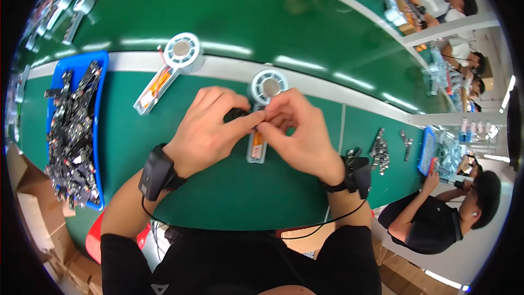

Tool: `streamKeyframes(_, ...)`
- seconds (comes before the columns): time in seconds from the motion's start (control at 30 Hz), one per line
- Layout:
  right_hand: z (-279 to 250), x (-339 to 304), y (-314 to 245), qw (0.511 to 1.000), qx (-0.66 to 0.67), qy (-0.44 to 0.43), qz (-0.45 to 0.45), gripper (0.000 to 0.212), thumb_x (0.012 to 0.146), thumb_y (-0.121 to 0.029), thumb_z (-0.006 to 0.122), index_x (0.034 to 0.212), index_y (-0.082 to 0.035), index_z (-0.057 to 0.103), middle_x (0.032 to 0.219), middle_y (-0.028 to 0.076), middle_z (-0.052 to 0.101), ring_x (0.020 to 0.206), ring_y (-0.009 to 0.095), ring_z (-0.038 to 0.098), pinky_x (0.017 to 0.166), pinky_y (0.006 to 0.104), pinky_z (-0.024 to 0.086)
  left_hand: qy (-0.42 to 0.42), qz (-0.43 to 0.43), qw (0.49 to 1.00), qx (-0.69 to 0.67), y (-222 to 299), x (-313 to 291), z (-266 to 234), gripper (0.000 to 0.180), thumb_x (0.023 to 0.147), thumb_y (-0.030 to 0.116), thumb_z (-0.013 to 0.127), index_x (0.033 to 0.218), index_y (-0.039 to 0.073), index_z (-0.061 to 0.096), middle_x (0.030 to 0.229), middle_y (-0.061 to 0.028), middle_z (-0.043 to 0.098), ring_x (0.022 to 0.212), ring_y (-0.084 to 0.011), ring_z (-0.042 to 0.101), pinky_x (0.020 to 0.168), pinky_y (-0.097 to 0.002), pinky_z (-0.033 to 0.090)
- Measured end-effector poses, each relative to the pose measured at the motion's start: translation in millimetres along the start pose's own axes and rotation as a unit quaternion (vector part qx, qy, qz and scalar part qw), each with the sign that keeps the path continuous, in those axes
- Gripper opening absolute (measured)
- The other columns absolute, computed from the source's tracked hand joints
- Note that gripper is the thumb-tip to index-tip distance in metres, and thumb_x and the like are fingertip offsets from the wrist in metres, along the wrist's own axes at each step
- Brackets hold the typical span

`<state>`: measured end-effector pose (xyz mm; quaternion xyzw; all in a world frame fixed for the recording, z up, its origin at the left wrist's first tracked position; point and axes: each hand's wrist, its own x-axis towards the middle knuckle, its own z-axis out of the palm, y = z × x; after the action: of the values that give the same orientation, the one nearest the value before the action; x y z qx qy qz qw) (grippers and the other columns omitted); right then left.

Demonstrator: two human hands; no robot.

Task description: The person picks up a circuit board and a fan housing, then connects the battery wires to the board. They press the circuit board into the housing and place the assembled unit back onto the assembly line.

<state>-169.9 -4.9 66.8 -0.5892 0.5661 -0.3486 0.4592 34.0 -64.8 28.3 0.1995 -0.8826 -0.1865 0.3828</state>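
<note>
My left hand and my right hand meet fingertip to fingertip over a pale blue plastic housing. That housing has a round vented head and a long open handle with an orange insert. A small black part shows between the closed fingers of my left hand, mostly hidden. The thumb and index finger of my right hand are pinched together; what they grip is hidden. Beyond my left hand, a matching housing leans on the grey rail, with an orange-wrapped part in its handle.
A blue tray heaped with small black circuit boards stands at the left. Loose boards lie on the green bench to the right. Further right, a co-worker sits beside another blue tray. More housings stand far left.
</note>
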Motion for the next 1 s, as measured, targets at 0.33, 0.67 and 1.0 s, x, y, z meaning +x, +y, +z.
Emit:
streamKeyframes(0.33, 2.9, -3.5, 14.6, 0.999, -0.027, 0.031, -0.016, 0.025, 0.090, 0.004, 0.073, 0.102, -0.002, 0.052, 0.096, 0.008, 0.069, 0.086, 0.010, 0.068, 0.068, 0.0249, 0.054, 0.021, 0.013, 0.997, 0.072, 10.1, -2.4, 4.4, 0.043, 0.070, 0.002, 0.082, 0.111, 0.008, 0.074, 0.104, -0.0061, 0.063, 0.093, -0.0272, 0.059, 0.079, -0.0411, 0.046)
streamKeyframes(0.67, -11.4, -4.3, -3.1, 0.993, -0.085, 0.057, -0.059, 0.031, 0.090, 0.002, 0.074, 0.120, 0.002, 0.065, 0.098, 0.008, 0.068, 0.079, 0.012, 0.069, 0.066, 0.0246, 0.055, 0.053, -0.098, 0.988, -0.105, -1.4, -5.8, 12.9, 0.034, 0.080, 0.002, 0.078, 0.114, 0.006, 0.074, 0.107, -0.0097, 0.068, 0.099, -0.0275, 0.063, 0.087, -0.0379, 0.050)
streamKeyframes(1.0, -11.3, 0.7, 10.3, 0.993, -0.086, 0.023, -0.075, 0.015, 0.088, -0.001, 0.077, 0.101, 0.003, 0.072, 0.090, 0.008, 0.069, 0.072, 0.014, 0.069, 0.062, 0.0252, 0.055, 0.038, -0.280, 0.898, -0.336, 8.5, -9.0, 20.4, 0.030, 0.091, 0.007, 0.077, 0.120, 0.002, 0.072, 0.105, -0.0086, 0.068, 0.092, -0.0176, 0.067, 0.081, -0.0300, 0.056)
